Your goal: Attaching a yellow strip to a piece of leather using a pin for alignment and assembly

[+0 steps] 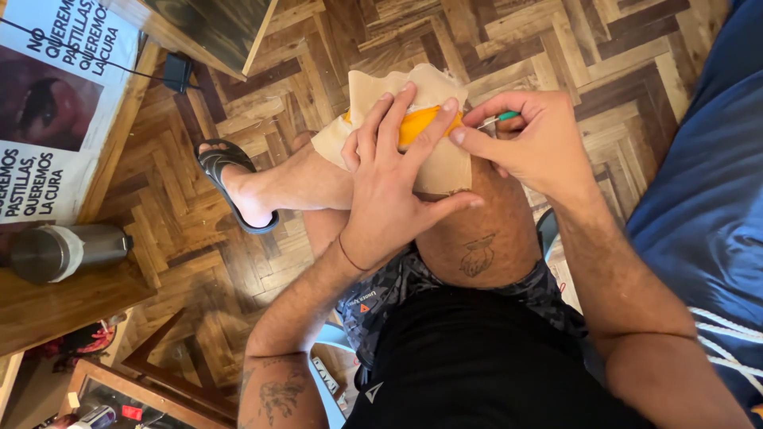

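A piece of beige cloth (pixel 445 163) lies over my raised knee, with a yellow-orange patch (pixel 419 125) on top of it. My left hand (pixel 393 187) presses flat on the cloth, fingers spread across the yellow patch. My right hand (pixel 532 139) pinches a thin tool with a green handle (pixel 505 117), its tip hidden at the edge of the yellow patch beside my left fingertips. My left leg is crossed, the foot in a black sandal (pixel 226 179) resting out to the left.
Herringbone wood floor (pixel 620 56) lies below. A metal flask (pixel 56 250) lies on a wooden surface at the left, beside a printed poster (pixel 56 103). Blue bedding (pixel 707 199) fills the right side. A small black box with a cable (pixel 176 73) sits on the floor.
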